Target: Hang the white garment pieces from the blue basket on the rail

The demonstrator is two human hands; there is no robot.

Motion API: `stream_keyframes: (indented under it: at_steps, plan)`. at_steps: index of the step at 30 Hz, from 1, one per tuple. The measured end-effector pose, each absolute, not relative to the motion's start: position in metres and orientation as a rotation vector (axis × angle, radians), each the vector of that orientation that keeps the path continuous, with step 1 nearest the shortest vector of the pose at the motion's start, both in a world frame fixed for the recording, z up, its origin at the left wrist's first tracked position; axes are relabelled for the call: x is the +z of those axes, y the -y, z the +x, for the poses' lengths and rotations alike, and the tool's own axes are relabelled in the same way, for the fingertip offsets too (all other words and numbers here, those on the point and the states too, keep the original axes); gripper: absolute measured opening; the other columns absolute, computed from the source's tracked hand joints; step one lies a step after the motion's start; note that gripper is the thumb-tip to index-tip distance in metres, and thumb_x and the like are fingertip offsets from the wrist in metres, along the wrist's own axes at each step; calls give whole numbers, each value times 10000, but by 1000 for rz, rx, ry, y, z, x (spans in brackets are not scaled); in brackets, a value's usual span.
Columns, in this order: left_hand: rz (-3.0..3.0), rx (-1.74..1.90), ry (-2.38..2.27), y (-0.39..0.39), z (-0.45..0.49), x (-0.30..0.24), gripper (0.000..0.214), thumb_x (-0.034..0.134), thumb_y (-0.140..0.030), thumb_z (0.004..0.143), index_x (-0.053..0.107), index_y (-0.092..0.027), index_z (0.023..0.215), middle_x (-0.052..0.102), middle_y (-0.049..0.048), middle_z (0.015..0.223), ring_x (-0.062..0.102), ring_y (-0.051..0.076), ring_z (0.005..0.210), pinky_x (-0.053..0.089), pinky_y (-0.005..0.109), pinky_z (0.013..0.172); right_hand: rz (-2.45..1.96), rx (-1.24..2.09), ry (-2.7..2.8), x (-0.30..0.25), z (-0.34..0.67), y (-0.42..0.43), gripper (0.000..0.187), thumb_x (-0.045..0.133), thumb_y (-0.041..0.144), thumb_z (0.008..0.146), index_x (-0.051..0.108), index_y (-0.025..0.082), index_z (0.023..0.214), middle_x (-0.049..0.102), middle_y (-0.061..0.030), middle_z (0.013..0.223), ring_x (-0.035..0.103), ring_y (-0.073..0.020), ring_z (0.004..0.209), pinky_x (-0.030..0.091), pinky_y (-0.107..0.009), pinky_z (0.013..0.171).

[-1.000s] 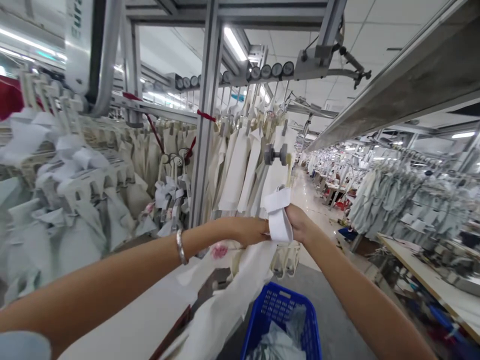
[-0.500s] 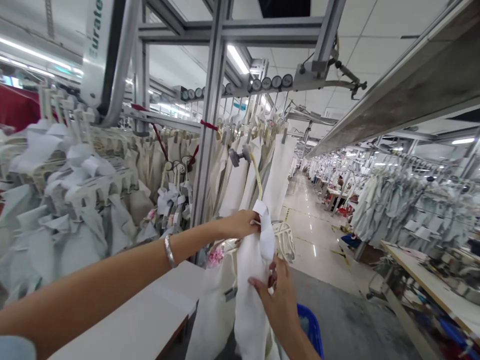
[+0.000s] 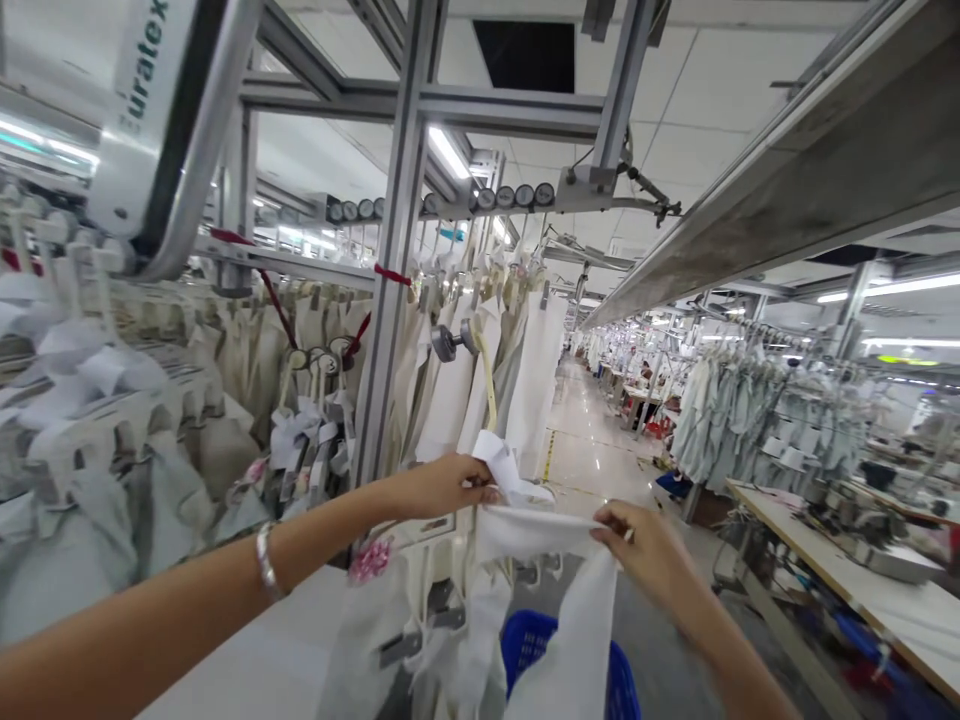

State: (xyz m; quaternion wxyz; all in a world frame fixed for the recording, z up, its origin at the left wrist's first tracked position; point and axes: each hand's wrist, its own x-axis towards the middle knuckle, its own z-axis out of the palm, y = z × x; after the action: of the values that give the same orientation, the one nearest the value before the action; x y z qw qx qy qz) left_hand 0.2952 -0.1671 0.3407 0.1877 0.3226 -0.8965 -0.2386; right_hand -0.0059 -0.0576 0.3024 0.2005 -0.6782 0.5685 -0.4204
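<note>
Holding a white woven fabric piece [image 3: 536, 535] stretched between both hands, I see my left hand [image 3: 442, 485] closed on its upper left corner, fingers curled tight around a folded white tab. My right hand [image 3: 649, 550] pinches the opposite edge, thumb and fingers shut on the cloth, which hangs down from that grip. Just above the left grip stands a pale yellow plastic hanger arm [image 3: 487, 375] with a grey roller. Directly beneath both grips sits a blue plastic mesh basket [image 3: 529, 640]; a white tabletop [image 3: 285, 660] lies below my left forearm.
</note>
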Motion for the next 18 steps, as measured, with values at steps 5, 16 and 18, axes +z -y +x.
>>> stream_keyframes:
  at_steps: [5, 16, 18]
  plan:
    - [919, -729, 2569, 165, 315, 338, 302, 709, -442, 809, 727, -182, 963, 722, 27, 992, 643, 199, 928, 432, 243, 785, -1385, -1330, -1329, 328, -24, 61, 495, 784, 634, 652, 605, 197, 801, 543, -1, 682, 489, -159, 590, 413, -267, 546]
    - [977, -811, 2561, 185, 322, 295, 506, 805, -481, 659, 719, -170, 1049, 680, 45, 969, 607, 223, 885, 431, 254, 739, -2144, -1546, -1205, 396, 26, 75, 230, 719, 371, 836, 761, 148, 802, 657, -13, 688, 556, -131, 616, 456, -167, 495]
    - [928, -859, 2566, 189, 316, 286, 563, 813, -559, 639, 715, -167, 1029, 663, 35, 909, 592, 210, 841, 437, 247, 719, -2393, -1523, -1180, 412, 57, 81, 190, 627, 224, 836, 717, 145, 689, 603, 6, 601, 548, -138, 591, 460, -175, 464]
